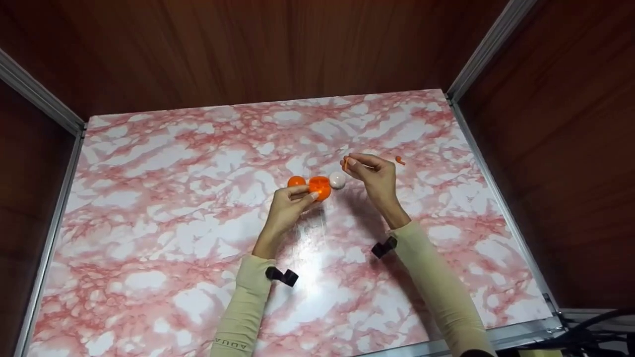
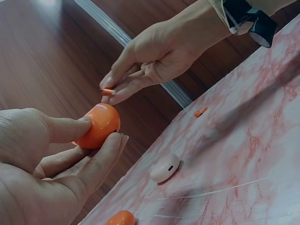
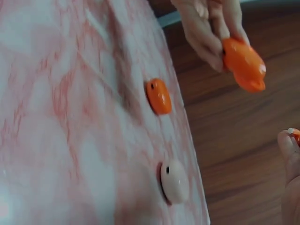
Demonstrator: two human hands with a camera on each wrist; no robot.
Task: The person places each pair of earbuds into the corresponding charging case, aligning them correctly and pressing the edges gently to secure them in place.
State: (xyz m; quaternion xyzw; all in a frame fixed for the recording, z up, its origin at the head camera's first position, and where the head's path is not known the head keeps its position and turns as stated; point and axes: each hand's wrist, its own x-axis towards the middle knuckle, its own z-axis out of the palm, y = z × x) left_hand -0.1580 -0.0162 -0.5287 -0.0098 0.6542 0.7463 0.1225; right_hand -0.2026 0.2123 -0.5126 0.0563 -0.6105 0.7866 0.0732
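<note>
My left hand (image 1: pixel 286 207) grips an orange earbud case (image 1: pixel 320 192) above the table, thumb on one side and fingers on the other. Its lid is raised, which also shows in the right wrist view. Just right of it, my right hand (image 1: pixel 381 181) pinches a small orange earbud (image 2: pixel 108 92) between thumb and fingertips, apart from the case. A second orange earbud (image 1: pixel 400 160) lies on the table beyond the right hand. Behind the held case rest a closed white case (image 1: pixel 337 180) and another closed orange case (image 1: pixel 296 182).
The table (image 1: pixel 149 223) has a pink and white marbled top. Dark wood panels (image 1: pixel 258 49) with metal frame bars (image 1: pixel 488 44) enclose it at the back and both sides. Dark cables (image 1: pixel 595 327) lie beyond the front right corner.
</note>
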